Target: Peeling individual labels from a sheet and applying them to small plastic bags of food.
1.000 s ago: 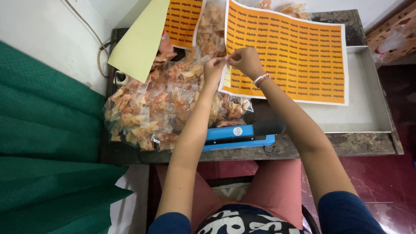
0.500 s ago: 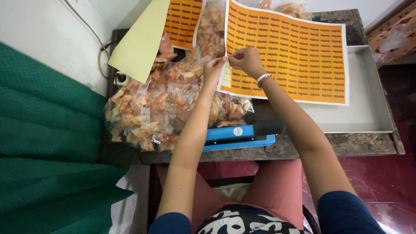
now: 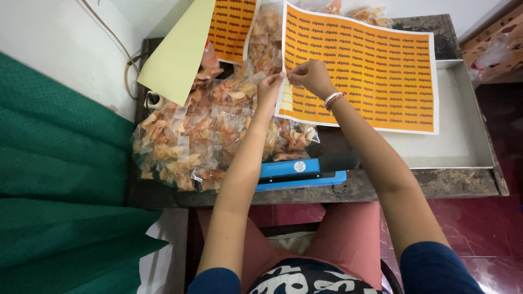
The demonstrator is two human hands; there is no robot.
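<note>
view from above of a seated person's two bare arms reaching forward over a dark worktable point(image 3: 381, 188). both hands meet at the left edge of a large orange sticker sheet point(image 3: 376, 65) covered in rows of small labels. the left hand point(image 3: 269, 87) pinches that edge with fingertips closed on it. the right hand point(image 3: 311, 77), wearing a red and white bracelet point(image 3: 333, 99) at the wrist, has its fingers drawn tight at the same edge, just beside the left; whether it holds a single label is too small to tell. the sheet lies partly over a shallow grey tray point(image 3: 463, 141) on the right. to the left, a heap of clear bags of orange snacks point(image 3: 201, 136) touches the sheet. a blue heat sealer point(image 3: 299, 171) sits at the table's near edge. a second sticker sheet with its pale yellow backing point(image 3: 180, 54) folded over leans at the upper left.
</note>
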